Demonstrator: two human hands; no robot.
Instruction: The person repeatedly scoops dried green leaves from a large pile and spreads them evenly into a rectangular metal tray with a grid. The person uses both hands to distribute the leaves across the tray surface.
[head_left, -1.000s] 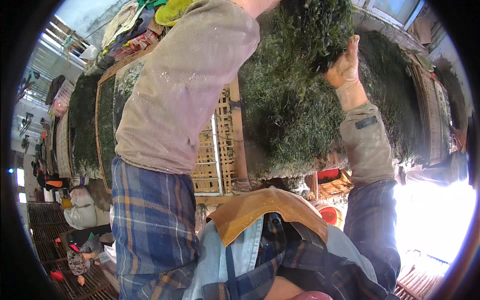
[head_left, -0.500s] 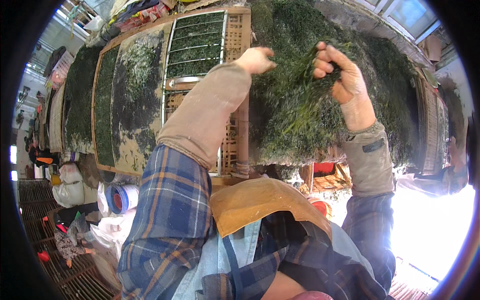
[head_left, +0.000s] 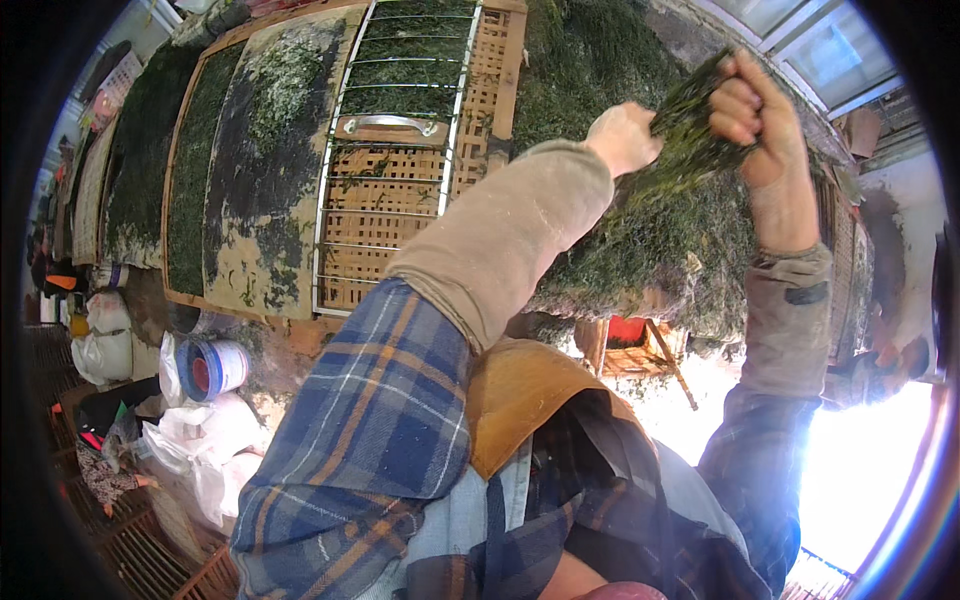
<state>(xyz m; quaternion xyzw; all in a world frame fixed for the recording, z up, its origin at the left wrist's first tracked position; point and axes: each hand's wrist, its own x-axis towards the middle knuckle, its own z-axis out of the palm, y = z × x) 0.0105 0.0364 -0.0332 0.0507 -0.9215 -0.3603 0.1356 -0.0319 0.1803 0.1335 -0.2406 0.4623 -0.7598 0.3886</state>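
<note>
A thick pile of thin, stringy green leaves (head_left: pixel 590 70) covers the surface in front of me. My right hand (head_left: pixel 752 105), at the far right of the pile, is closed around a loose bunch of these leaves (head_left: pixel 690 150), raised above the rest and slightly blurred. My left hand (head_left: pixel 625 138) meets the left side of that bunch with its fingers curled in, partly hidden by the back of the hand. Left of the pile lies a wooden slatted tray (head_left: pixel 385 175); across it sits a metal wire rack (head_left: pixel 455 130) with a handle (head_left: pixel 390 126).
Further left are a wood-framed panel (head_left: pixel 285 160) scattered with leaf bits and more green leaves (head_left: pixel 150 150). White sacks (head_left: pixel 205 440) and a blue-and-white bucket (head_left: pixel 215 368) stand below left, near another person's hand (head_left: pixel 146 481). A window (head_left: pixel 830 50) is at upper right.
My left hand has gone from open above the pile's left side to the bunch at the right. My right hand has lifted the bunch up and rightward. The view has shifted.
</note>
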